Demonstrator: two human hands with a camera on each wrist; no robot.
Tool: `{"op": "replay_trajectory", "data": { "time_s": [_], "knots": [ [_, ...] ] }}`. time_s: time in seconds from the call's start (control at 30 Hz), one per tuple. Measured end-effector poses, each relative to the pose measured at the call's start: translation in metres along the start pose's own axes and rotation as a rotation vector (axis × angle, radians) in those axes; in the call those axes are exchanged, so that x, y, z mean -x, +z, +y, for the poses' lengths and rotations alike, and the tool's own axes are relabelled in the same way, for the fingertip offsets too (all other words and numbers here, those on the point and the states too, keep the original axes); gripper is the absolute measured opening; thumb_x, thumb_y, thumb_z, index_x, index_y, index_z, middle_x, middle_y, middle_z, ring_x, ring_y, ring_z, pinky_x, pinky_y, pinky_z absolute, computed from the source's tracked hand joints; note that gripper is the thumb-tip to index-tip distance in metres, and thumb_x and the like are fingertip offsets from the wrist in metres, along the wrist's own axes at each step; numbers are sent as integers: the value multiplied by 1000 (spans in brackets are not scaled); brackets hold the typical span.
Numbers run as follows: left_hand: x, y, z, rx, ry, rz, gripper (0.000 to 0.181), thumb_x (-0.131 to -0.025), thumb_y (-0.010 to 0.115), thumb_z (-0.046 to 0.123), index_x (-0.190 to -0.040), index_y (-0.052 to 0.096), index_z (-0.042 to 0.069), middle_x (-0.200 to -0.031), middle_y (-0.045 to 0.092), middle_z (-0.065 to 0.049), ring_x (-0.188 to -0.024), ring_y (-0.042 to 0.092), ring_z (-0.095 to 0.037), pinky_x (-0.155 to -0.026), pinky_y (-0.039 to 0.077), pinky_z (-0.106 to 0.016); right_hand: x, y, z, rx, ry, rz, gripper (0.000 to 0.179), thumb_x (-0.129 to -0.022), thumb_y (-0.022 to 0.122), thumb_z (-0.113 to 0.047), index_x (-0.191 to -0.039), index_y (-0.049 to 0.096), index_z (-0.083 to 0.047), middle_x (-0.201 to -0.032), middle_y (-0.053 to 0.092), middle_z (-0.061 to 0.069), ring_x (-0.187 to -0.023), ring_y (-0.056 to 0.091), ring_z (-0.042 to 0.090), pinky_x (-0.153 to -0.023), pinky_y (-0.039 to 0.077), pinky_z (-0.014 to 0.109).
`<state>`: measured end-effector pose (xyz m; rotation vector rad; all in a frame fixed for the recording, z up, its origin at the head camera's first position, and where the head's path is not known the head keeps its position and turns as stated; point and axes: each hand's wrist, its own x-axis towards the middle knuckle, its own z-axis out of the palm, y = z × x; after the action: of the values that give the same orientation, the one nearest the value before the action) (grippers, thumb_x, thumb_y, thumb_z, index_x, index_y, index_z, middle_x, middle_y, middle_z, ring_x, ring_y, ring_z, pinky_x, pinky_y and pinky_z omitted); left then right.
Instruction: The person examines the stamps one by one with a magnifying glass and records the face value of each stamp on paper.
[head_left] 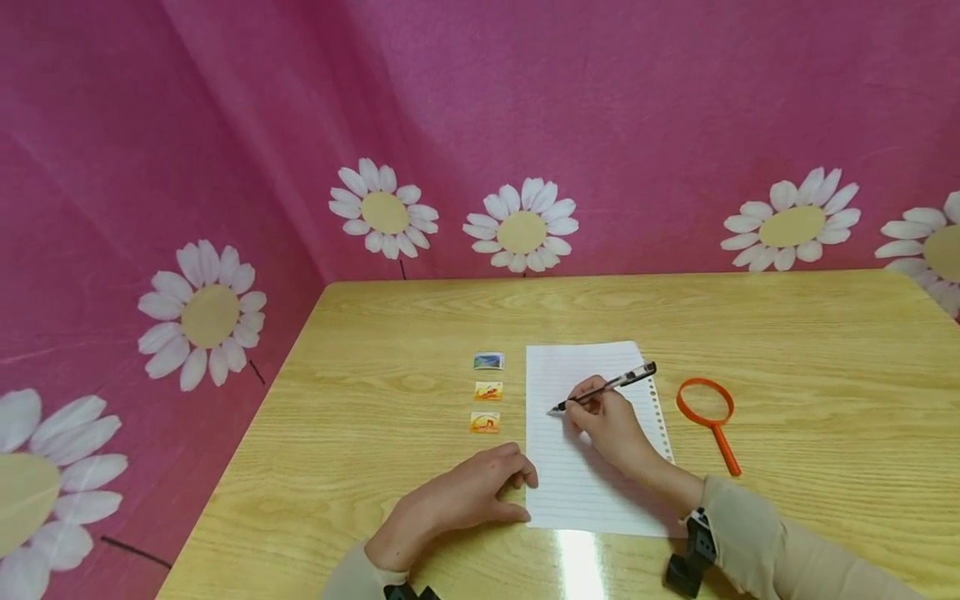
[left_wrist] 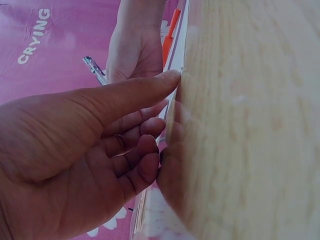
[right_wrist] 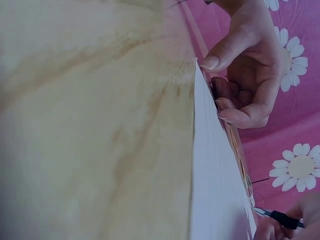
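My right hand [head_left: 617, 429] pinches a clear-barrelled black pen [head_left: 627, 377], its tip down at the upper left part of a lined sheet of paper [head_left: 562, 492]. No writing shows on the sheet in the head view. At the sheet's lower left edge rests my left hand [head_left: 476, 490], thumb and fingertips right at the paper, fingers loosely bent and holding nothing. The left wrist view shows the thumb [left_wrist: 150, 86] stretched toward the paper's edge. Left of the sheet, three small stamp-like pictures lie in a column: a blue-green one [head_left: 489, 361] and two yellow-orange ones [head_left: 489, 391].
An orange-red magnifying glass [head_left: 726, 450] lies to the right of the sheet, whose right edge has punched holes. Everything is on a light wooden table [head_left: 360, 375]. Behind and to the left hangs a pink cloth [head_left: 637, 125] with white daisies.
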<state>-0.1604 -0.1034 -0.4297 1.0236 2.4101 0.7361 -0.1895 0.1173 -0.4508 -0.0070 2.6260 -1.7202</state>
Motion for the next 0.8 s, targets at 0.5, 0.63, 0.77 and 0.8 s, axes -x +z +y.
{"op": "replay_trajectory", "data": {
  "time_s": [0.5, 0.63, 0.77, 0.8],
  "knots": [
    [0, 2, 0, -7, -41, -1, 25, -84, 78, 21, -104, 65, 14, -90, 51, 8, -81, 46, 1, -77, 41, -12, 2, 0, 0, 15, 61, 55, 10, -91, 58, -6, -98, 55, 1, -68, 61, 5, -59, 54, 6, -56, 41, 20],
    [0, 2, 0, -13, -36, 1, 25, -84, 78, 21, -104, 65, 14, -91, 52, 7, -81, 46, 0, -77, 41, -12, 2, -2, 0, 31, 66, 69, 9, -92, 58, -7, -98, 55, 0, -67, 61, 6, -59, 52, 6, -54, 40, 20],
    [0, 0, 0, -5, -28, 2, 26, -84, 78, 20, -105, 65, 12, -91, 52, 6, -81, 46, -1, -77, 41, -13, 1, -2, 0, 30, 59, 65, 10, -92, 59, -8, -98, 56, 0, -66, 60, 4, -58, 51, 5, -54, 39, 20],
    [-1, 0, 0, -4, -29, 2, 26, -84, 78, 20, -105, 65, 12, -91, 52, 6, -81, 46, -1, -77, 41, -13, 1, -2, 1, 30, 54, 67, 10, -92, 60, -8, -98, 57, 0, -66, 60, 4, -58, 51, 5, -54, 39, 20]
  ]
}}
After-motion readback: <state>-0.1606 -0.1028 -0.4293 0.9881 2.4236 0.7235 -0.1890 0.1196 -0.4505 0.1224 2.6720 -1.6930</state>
